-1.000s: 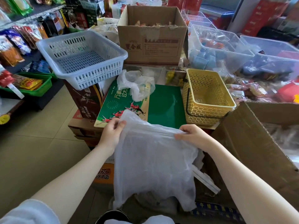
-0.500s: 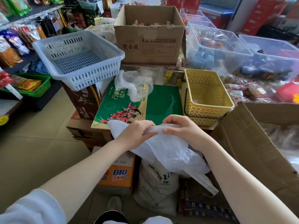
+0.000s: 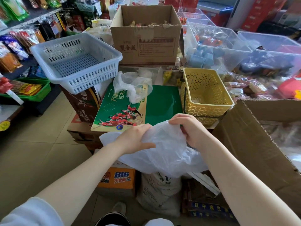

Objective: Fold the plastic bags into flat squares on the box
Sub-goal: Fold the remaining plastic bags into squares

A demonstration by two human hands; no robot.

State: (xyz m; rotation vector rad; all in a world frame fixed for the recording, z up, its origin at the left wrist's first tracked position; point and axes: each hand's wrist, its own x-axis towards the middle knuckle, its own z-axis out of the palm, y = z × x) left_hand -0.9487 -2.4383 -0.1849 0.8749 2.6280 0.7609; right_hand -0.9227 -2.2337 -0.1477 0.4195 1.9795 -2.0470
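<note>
Plastic bag (image 3: 164,152): crumpled and translucent, bunched between both hands, sagging below the fingers over the near edge of the green box (image 3: 162,105).
Left hand (image 3: 135,139): fingers curled on the bag's left side, thumb pressed across it.
Right hand (image 3: 189,129): fingers clamped on the bag's upper right edge.
Second bag (image 3: 132,87): crumpled, well beyond the fingertips, on the box's far side.
Yellow basket (image 3: 206,93): just past the right hand's fingers.

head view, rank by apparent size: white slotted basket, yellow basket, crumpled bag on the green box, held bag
1. white slotted basket
2. held bag, nearer the camera and partly covered by the hands, so unsure against 1
3. yellow basket
4. crumpled bag
</note>
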